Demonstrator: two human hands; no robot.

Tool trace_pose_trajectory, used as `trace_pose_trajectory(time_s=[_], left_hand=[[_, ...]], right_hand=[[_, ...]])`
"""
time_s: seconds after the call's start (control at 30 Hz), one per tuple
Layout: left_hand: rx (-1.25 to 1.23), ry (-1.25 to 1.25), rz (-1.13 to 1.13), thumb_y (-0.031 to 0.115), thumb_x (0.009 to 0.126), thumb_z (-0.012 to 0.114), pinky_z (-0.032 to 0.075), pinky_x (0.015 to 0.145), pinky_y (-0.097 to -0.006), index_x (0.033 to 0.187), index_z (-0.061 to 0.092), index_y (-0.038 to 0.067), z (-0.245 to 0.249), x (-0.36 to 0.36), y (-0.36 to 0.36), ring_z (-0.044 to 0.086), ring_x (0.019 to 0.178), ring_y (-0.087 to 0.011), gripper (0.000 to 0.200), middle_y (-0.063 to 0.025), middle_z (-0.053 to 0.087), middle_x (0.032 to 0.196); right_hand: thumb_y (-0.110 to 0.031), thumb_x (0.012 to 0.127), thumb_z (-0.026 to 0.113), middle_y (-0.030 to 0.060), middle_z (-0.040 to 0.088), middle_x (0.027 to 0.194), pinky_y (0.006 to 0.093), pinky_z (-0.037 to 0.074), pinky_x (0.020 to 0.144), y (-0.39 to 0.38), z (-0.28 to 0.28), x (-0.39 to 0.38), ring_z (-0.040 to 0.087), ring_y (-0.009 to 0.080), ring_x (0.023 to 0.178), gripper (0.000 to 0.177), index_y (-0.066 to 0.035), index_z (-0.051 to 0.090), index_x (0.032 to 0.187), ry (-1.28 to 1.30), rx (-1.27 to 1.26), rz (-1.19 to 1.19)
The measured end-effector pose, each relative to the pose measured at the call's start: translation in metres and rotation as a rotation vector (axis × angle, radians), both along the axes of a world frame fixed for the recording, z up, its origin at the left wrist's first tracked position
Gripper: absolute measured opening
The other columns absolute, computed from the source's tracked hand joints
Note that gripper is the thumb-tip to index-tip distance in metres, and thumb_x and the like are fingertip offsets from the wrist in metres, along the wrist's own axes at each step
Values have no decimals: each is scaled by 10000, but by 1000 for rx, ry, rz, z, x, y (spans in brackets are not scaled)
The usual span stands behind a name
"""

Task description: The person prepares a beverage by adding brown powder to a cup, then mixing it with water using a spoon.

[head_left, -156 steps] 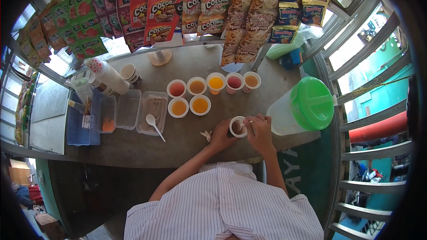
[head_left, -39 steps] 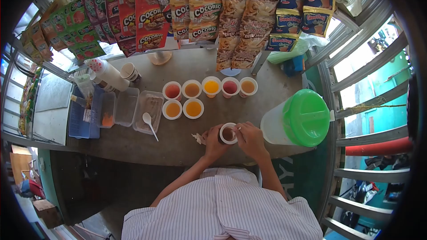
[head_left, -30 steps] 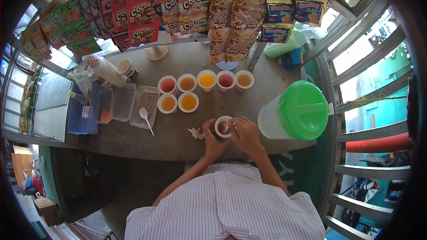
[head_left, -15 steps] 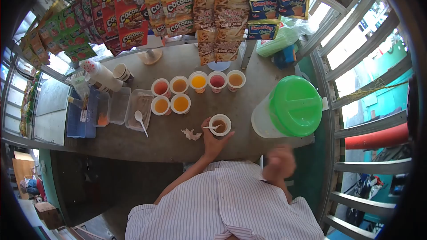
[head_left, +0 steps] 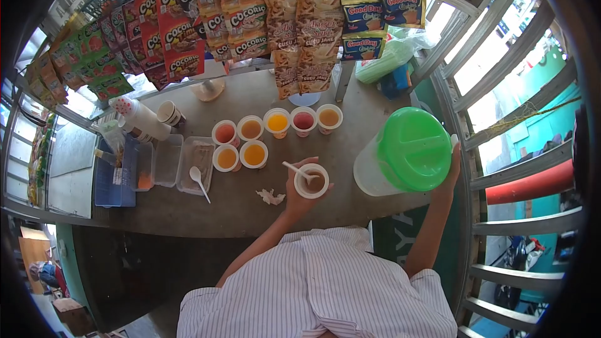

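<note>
My left hand is wrapped round a paper cup of brown liquid, with a white spoon standing tilted in it. At the right, my right hand is at the handle side of a large pitcher with a green lid; the fingers are mostly hidden behind the lid's edge. Beyond my left hand stand several filled cups, among them a yellow one, a dark red one and an orange one. A crumpled scrap lies beside my left hand.
Clear plastic trays, a white spoon and a blue basket are at the left, near stacked cups. Drink sachets hang above the table's far side. Metal bars line the right.
My right hand has moved from near my body up and right to the pitcher's handle side. The cup in my left hand has shifted slightly, and its spoon now leans toward the far left.
</note>
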State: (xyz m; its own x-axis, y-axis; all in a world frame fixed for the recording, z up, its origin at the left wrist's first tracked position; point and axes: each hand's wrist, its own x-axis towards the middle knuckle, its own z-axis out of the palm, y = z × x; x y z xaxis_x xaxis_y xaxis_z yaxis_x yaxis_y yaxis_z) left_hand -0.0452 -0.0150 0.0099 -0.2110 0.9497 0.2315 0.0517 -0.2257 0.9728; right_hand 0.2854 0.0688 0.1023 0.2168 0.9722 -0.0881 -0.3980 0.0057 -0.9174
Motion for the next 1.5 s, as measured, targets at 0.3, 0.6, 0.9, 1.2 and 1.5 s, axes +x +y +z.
trace_pose_trajectory(time_s=[0.3, 0.6, 0.9, 1.2, 1.5], left_hand=[[121, -85, -34, 105, 691, 867, 530, 828, -293, 1180, 405, 47, -13, -6, -5, 668, 932, -159, 675, -97, 667, 1072], [-58, 57, -82, 87, 657, 868, 528, 849, -307, 1231, 493, 46, -22, -13, -4, 655, 973, -159, 687, -71, 656, 1071], [-70, 4, -104, 121, 665, 857, 534, 810, -310, 1175, 552, 45, -31, -3, -6, 679, 901, -166, 600, -88, 685, 1004], [-1, -10, -93, 103, 647, 862, 529, 817, -316, 1150, 579, 26, -62, 3, 1, 672, 913, -179, 583, -91, 676, 1008], [33, -9, -130, 100, 642, 863, 524, 833, -327, 1134, 587, 22, -68, 1, 3, 669, 935, -189, 569, -88, 672, 1008]], right_hand=[[-528, 922, 528, 169, 627, 1210, 321, 529, 901, 21, 37, -24, 638, 222, 1041, 701, 61, 542, 1303, 133, -13, 412], [-232, 784, 739, 97, 650, 1187, 322, 455, 977, 6, 110, -117, 621, 188, 1086, 584, -12, 582, 1301, -498, 183, 690], [-171, 735, 750, 122, 646, 1231, 403, 396, 1041, 3, 123, -146, 590, 285, 1173, 542, -63, 619, 1250, -1103, 593, 631], [-256, 708, 740, 76, 619, 1289, 541, 256, 1128, -8, 113, -164, 541, 265, 1255, 573, -155, 619, 1259, -1405, 654, 592], [-273, 711, 742, 62, 615, 1290, 549, 233, 1141, -15, 104, -169, 530, 254, 1269, 593, -176, 603, 1279, -1441, 624, 628]])
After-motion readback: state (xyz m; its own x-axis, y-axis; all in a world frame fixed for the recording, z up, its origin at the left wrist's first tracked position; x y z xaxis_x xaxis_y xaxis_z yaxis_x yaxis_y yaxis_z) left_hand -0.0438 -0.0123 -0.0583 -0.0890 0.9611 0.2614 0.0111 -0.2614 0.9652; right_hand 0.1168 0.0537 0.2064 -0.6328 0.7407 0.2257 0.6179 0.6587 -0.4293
